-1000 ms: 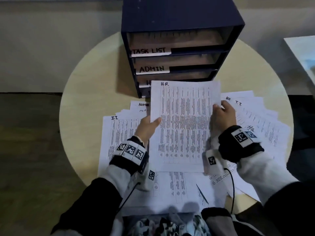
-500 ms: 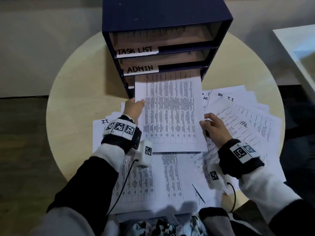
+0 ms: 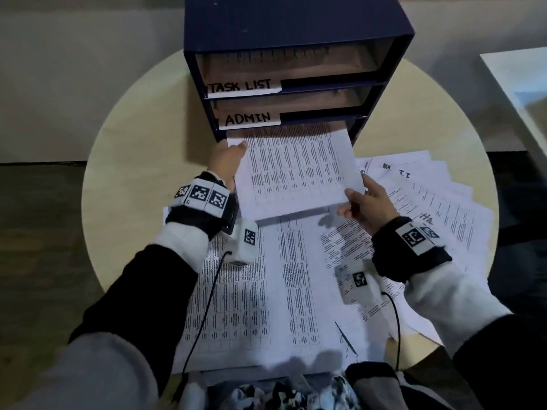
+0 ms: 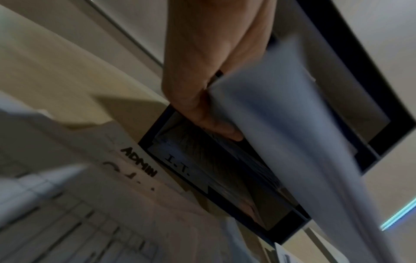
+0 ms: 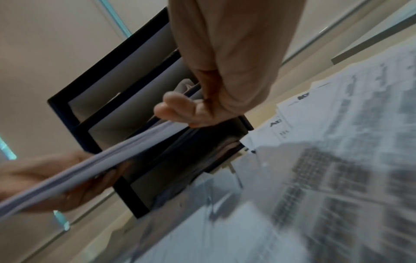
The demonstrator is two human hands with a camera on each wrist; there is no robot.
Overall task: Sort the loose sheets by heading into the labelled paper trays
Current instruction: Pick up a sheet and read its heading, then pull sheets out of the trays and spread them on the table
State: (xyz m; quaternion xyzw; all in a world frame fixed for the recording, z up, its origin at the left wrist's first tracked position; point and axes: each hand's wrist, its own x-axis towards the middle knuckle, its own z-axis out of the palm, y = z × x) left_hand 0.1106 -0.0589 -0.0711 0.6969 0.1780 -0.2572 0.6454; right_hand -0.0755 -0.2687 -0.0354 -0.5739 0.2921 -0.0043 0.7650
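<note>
both hands (image 3: 228,161) (image 3: 365,202) still pinch the sheet (image 3: 296,170), now deeper in the slot under admin.

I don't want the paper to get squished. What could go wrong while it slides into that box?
The sheet is only partly inside the slot under the ADMIN label. It sags between the left hand and right hand, so its front edge might catch and crumple. The right sleeve hangs over the loose sheets on the table and could sweep some off.
</note>
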